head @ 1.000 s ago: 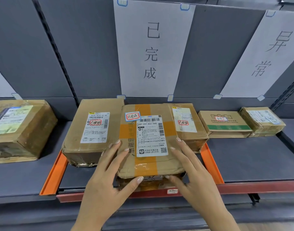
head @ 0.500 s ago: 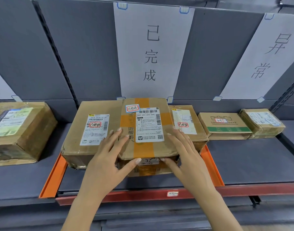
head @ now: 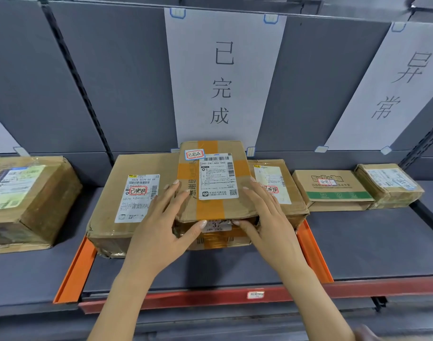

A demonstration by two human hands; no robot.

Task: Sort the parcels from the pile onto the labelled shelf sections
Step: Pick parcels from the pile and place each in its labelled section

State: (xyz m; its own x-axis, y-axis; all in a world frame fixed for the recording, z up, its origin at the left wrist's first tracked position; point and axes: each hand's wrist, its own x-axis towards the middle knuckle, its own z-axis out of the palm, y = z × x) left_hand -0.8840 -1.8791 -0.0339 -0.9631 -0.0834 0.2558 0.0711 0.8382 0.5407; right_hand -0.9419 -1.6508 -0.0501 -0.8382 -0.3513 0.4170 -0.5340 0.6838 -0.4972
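Squarely between the two hands sits a brown cardboard parcel crossed with orange tape and bearing a white shipping label (head: 214, 178), stacked on a lower taped carton (head: 218, 238). The left hand (head: 161, 225) and right hand (head: 267, 217) lie unclenched on it, fingers straight across its top and thumbs against its front edge, pressing rather than clutching. A large brown carton (head: 127, 193) touches it just outside the left hand. A smaller labelled brown box (head: 277, 185) stands just outside the right. Beyond the fingertips hangs a white paper sign reading 已完成 (head: 223, 77). Orange metal dividers (head: 75, 269) flank both wrists on the grey shelf (head: 370, 242).
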